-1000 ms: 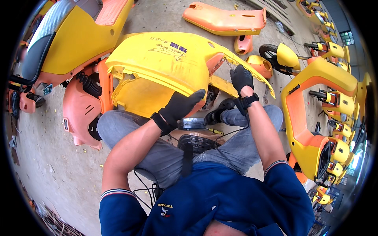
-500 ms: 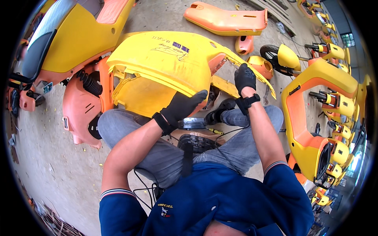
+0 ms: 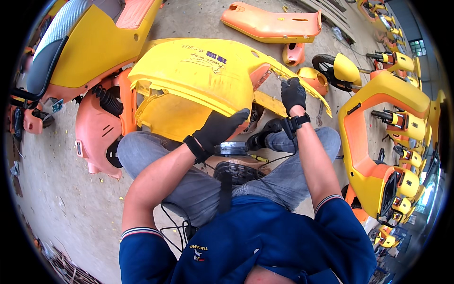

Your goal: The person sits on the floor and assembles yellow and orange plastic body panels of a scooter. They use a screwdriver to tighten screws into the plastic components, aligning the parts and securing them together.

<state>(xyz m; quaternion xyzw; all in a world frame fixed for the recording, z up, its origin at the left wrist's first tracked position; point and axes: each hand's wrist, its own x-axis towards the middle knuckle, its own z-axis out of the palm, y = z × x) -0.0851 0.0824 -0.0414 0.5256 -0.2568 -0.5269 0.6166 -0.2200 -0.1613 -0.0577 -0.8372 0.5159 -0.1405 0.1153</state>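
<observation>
A yellow scooter body panel (image 3: 189,75), scuffed and with dark handwriting on top, lies across and beyond my lap. My left hand (image 3: 220,129), in a black glove, is at its near lower right edge. The thumb side lies along the edge, and the other fingers are mostly hidden, seeming to grip it. My right hand (image 3: 294,96), also gloved, is closed in a fist beside the panel's long narrow right arm (image 3: 309,90). Whatever is inside that fist is hidden. Black straps circle both wrists, and a cable runs down from the right one.
An orange scooter shell (image 3: 97,128) and a larger yellow-orange body with a seat (image 3: 94,45) stand at the left. Another cover (image 3: 272,23) lies at the far side. A yellow-orange frame (image 3: 347,123) stands at the right, with several scooters behind. Between my legs sits a round metal tin (image 3: 231,148).
My right fist has turned slightly at the wrist, and its strap and cable have shifted a little left. My left hand and the panel look nearly unchanged.
</observation>
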